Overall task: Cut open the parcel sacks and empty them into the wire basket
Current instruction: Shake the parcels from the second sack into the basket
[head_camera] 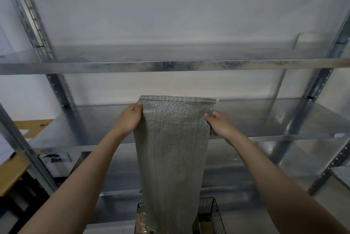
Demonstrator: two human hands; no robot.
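A grey-green woven parcel sack hangs upside down in front of me, its stitched bottom seam at the top. My left hand pinches the sack's upper left edge and my right hand pinches its upper right edge. The sack looks flat and slack. Its lower end reaches down into the black wire basket at the bottom of the view. Brown cardboard parcels show inside the basket beside the sack.
Galvanised metal shelving fills the view, with one shelf just behind my hands and another beam above. Slotted uprights stand left and right. A wooden table with papers and a pen sits at the left.
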